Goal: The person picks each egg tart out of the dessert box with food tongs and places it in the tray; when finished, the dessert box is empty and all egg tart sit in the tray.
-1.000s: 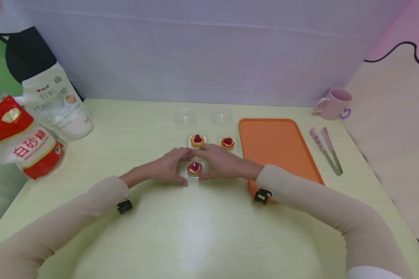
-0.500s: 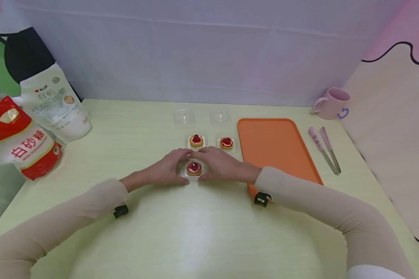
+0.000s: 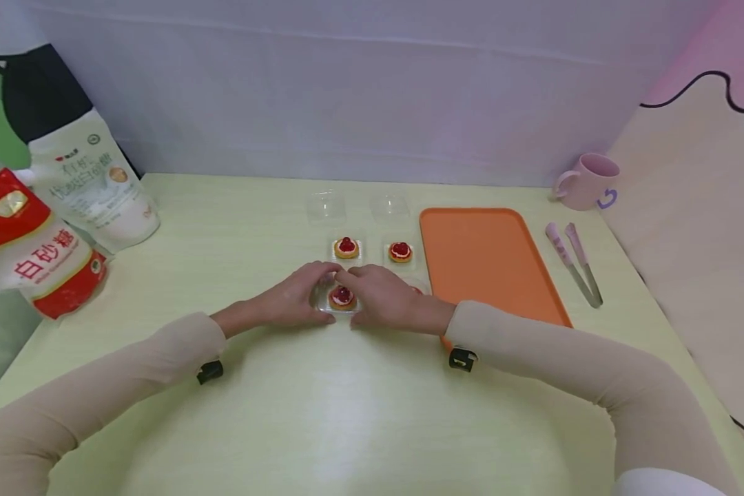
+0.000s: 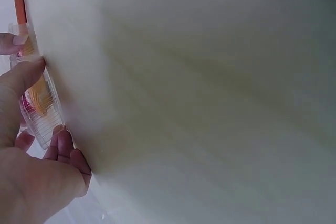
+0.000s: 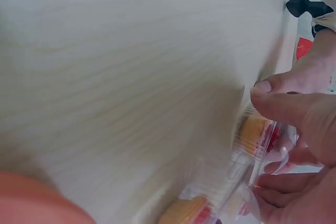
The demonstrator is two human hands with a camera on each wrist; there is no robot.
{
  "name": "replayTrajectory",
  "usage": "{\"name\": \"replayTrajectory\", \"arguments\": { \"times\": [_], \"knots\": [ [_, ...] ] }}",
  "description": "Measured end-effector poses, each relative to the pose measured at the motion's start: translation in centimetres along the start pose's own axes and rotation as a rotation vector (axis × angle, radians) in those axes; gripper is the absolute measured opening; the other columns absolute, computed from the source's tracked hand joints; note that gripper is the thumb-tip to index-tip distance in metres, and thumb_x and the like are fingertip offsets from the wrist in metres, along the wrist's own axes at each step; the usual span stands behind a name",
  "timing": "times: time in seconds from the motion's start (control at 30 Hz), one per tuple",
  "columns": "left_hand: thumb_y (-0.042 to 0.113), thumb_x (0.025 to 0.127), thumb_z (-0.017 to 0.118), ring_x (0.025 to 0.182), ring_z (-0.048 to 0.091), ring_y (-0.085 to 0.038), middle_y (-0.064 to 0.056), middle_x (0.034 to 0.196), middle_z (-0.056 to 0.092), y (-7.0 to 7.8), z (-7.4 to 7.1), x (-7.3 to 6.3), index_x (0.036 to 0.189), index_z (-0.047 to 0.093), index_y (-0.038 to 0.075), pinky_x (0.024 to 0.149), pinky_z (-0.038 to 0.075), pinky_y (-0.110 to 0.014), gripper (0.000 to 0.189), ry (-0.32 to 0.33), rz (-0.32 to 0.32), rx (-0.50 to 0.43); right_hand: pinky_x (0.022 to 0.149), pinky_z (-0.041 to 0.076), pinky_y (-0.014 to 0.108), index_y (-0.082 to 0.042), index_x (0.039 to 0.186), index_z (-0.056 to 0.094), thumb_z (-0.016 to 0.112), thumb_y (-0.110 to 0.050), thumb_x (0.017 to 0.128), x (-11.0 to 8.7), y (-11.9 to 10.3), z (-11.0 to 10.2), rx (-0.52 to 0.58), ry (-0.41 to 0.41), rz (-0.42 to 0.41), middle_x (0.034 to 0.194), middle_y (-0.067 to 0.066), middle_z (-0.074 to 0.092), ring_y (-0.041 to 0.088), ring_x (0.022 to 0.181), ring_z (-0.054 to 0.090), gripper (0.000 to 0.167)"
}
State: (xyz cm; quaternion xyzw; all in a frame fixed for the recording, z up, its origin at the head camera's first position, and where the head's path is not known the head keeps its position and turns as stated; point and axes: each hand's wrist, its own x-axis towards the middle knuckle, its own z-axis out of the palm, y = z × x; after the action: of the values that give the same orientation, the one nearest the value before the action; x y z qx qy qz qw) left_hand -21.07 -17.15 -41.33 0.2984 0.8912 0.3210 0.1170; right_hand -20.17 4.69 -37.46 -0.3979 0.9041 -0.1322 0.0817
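In the head view, a clear plastic box (image 3: 322,300) with a small tart (image 3: 342,297) topped with red fruit sits on the table between both hands. My left hand (image 3: 291,297) grips its left side, thumb at the near edge and fingers at the far edge. From the right, my right hand (image 3: 386,296) holds it the same way, the fingertips of both hands meeting behind it. The left wrist view shows the ribbed base of the box (image 4: 43,111) between thumb and fingers. In the right wrist view, the boxed tart (image 5: 253,134) appears past the right thumb.
Two tarts on clear bases, one left (image 3: 346,248) and one right (image 3: 400,252), stand behind the hands. Another tart (image 3: 417,289) is mostly hidden by the right hand. Clear lids (image 3: 326,205), an orange tray (image 3: 483,255), tongs (image 3: 575,265), a pink mug (image 3: 589,182) and sugar bags (image 3: 49,248) surround them.
Both hands keep their hold round the box. The right hand has lowered slightly, and part of the tart behind it now shows. The whole view has shifted a little.
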Motion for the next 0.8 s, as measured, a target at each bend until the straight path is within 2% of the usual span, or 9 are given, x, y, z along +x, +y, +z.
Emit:
{"name": "replayTrajectory", "arguments": {
  "times": [0.07,0.17,0.5,0.8],
  "knots": [
    [0.019,0.075,0.087,0.128,0.048,-0.032,-0.014,0.14,0.051,-0.04,0.01,-0.03,0.146,0.042,0.007,0.112,0.038,-0.053,0.085,0.002,-0.007,-0.001,0.089,0.051,0.036,-0.009,0.133,0.054,0.084,-0.02,0.08,0.06,-0.11,0.06,-0.017,0.007,-0.007,0.106,0.003,0.066,0.022,0.094,0.063,0.063],
    [0.02,0.076,0.087,0.128,0.048,-0.032,-0.014,0.14,0.051,-0.02,0.01,-0.09,0.146,0.041,0.007,0.111,0.038,-0.053,0.084,0.002,-0.011,0.01,0.087,0.052,0.036,-0.009,0.133,0.054,0.082,-0.018,0.08,0.09,-0.2,0.06,-0.024,0.008,-0.001,0.103,0.003,0.065,0.022,0.092,0.063,0.061],
    [0.021,0.077,0.087,0.123,0.051,-0.029,-0.012,0.133,0.055,0.13,0.03,-0.11,0.143,0.043,0.007,0.109,0.041,-0.049,0.081,0.021,0.036,0.059,0.083,0.053,0.034,-0.009,0.137,0.054,0.081,-0.018,0.082,0.09,-0.28,-0.42,0.015,-0.012,0.02,0.114,0.004,0.068,0.02,0.091,0.063,0.062],
    [0.019,0.077,0.087,0.121,0.052,-0.029,-0.013,0.129,0.056,0.17,0.15,-0.11,0.145,0.041,0.005,0.109,0.042,-0.049,0.083,0.02,0.034,0.065,0.078,0.051,0.03,-0.01,0.14,0.053,0.084,-0.017,0.079,0.16,-0.1,-0.78,0.081,-0.033,0.031,0.118,0.003,0.071,0.016,0.087,0.061,0.069]
  ]
}}
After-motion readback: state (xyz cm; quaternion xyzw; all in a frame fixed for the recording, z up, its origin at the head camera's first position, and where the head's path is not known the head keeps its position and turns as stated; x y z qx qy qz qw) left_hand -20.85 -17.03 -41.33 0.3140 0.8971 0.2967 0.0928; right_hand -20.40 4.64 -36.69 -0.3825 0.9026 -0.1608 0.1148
